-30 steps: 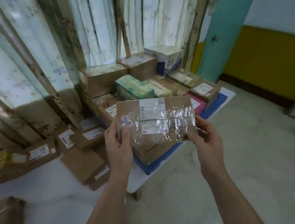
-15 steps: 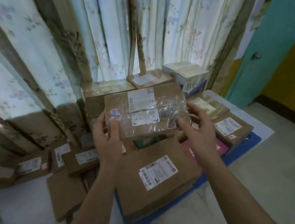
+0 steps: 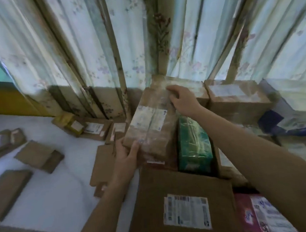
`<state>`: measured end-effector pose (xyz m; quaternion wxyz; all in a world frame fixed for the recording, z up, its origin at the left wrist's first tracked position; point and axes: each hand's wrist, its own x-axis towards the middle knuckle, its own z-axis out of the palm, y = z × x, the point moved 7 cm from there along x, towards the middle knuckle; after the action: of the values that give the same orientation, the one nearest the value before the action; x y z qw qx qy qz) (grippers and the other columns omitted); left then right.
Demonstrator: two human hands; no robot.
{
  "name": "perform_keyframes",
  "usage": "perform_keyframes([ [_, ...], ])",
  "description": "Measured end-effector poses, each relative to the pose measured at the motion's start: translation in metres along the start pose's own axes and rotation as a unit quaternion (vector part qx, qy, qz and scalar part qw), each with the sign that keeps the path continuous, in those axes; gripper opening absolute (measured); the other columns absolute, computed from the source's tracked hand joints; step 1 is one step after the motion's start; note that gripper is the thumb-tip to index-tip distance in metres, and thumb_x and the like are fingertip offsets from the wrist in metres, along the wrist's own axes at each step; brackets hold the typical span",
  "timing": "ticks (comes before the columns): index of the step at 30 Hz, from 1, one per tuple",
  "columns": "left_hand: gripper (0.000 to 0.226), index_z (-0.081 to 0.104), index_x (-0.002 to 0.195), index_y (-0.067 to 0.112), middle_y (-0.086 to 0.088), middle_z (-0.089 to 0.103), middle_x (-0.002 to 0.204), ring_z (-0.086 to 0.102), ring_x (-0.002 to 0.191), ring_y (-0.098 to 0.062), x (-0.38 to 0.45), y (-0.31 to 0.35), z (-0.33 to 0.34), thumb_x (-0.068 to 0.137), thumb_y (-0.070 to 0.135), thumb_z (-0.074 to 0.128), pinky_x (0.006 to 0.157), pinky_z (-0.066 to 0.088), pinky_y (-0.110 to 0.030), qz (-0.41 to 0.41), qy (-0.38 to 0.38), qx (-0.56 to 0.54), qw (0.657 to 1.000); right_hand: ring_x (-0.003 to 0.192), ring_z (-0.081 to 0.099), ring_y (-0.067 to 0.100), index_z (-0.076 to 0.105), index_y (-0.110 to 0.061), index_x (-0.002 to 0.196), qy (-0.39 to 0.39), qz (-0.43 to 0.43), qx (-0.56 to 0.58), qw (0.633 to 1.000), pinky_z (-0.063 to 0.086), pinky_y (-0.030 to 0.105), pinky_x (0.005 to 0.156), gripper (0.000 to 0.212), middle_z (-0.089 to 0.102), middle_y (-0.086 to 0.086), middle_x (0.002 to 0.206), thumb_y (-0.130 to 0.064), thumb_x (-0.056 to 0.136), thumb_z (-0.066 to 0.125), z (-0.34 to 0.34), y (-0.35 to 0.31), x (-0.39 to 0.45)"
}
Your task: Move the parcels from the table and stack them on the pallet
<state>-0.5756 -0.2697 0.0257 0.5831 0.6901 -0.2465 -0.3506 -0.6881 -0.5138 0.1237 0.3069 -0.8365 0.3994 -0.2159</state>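
Note:
A brown cardboard parcel point(image 3: 150, 127) wrapped in clear tape with a white label is held over the stack of parcels. My left hand point(image 3: 127, 158) grips its near lower corner. My right hand point(image 3: 183, 99) presses on its far upper end. The parcel is turned lengthwise, tilted, beside a green box point(image 3: 194, 145). Below it lies a large brown box with a white label point(image 3: 185, 208). A pink parcel point(image 3: 262, 215) sits at the lower right. The pallet itself is hidden under the boxes.
Several flat brown parcels lie on the white table point(image 3: 49, 186) at left, one near the edge point(image 3: 39, 156). A yellow box point(image 3: 69, 120) sits by the curtain point(image 3: 106, 46). More brown boxes point(image 3: 237, 98) stand at the back right.
The view has swung left and down. The parcel has been turned from crosswise to lengthwise and lowered toward the stack next to the green box. My right hand shifted to its far end.

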Motion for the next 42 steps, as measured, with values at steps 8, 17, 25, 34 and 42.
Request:
perform_keyframes([
  [8, 0.052, 0.042, 0.13, 0.036, 0.003, 0.07, 0.116, 0.072, 0.102, -0.019, -0.014, -0.035, 0.017, 0.09, 0.058, 0.066, 0.09, 0.06, -0.051, -0.045, 0.032, 0.053, 0.997, 0.128, 0.053, 0.026, 0.057, -0.014, 0.141, -0.091, -0.032, -0.064, 0.993, 0.038, 0.031, 0.102, 0.041, 0.058, 0.009, 0.139, -0.02, 0.101, 0.058, 0.031, 0.013, 0.016],
  [17, 0.066, 0.044, 0.126, 0.044, -0.002, 0.074, 0.111, 0.071, 0.1, -0.034, -0.003, -0.036, 0.029, 0.074, 0.082, 0.061, 0.086, 0.06, -0.056, -0.071, -0.005, 0.13, 0.989, 0.127, 0.048, 0.035, 0.055, -0.024, 0.142, -0.107, -0.011, -0.179, 0.978, 0.043, 0.055, 0.103, 0.044, 0.051, 0.007, 0.137, -0.04, 0.101, 0.053, 0.034, 0.049, 0.012],
  [25, 0.038, 0.054, 0.114, 0.03, 0.003, 0.071, 0.084, 0.07, 0.073, -0.013, 0.008, 0.004, -0.016, 0.1, 0.062, 0.043, 0.066, 0.057, -0.038, 0.018, 0.059, 0.283, 0.957, 0.127, 0.046, 0.031, 0.054, -0.024, 0.14, -0.067, -0.101, -0.207, 0.971, 0.044, 0.052, 0.102, 0.042, 0.052, 0.007, 0.135, -0.029, 0.099, 0.052, 0.029, 0.011, 0.005],
  [34, 0.045, 0.058, 0.131, 0.015, -0.007, 0.061, 0.124, 0.057, 0.115, -0.028, 0.03, 0.045, -0.218, 0.102, 0.048, 0.047, 0.094, 0.051, -0.045, 0.104, 0.178, 0.48, 0.853, 0.138, 0.037, 0.027, 0.047, -0.025, 0.145, -0.106, -0.222, -0.183, 0.952, 0.038, 0.054, 0.111, 0.048, 0.045, 0.003, 0.147, -0.037, 0.099, 0.054, 0.142, -0.152, -0.009],
  [42, 0.063, 0.037, 0.154, 0.022, -0.007, 0.033, 0.162, 0.029, 0.15, -0.027, -0.012, 0.0, -0.498, 0.1, 0.053, 0.045, 0.12, 0.025, -0.059, -0.008, 0.251, 0.556, 0.792, 0.138, 0.038, 0.03, 0.042, -0.025, 0.148, -0.161, -0.248, -0.153, 0.943, 0.04, 0.049, 0.11, 0.055, 0.044, 0.004, 0.149, -0.037, 0.098, 0.06, 0.33, -0.301, -0.034],
])
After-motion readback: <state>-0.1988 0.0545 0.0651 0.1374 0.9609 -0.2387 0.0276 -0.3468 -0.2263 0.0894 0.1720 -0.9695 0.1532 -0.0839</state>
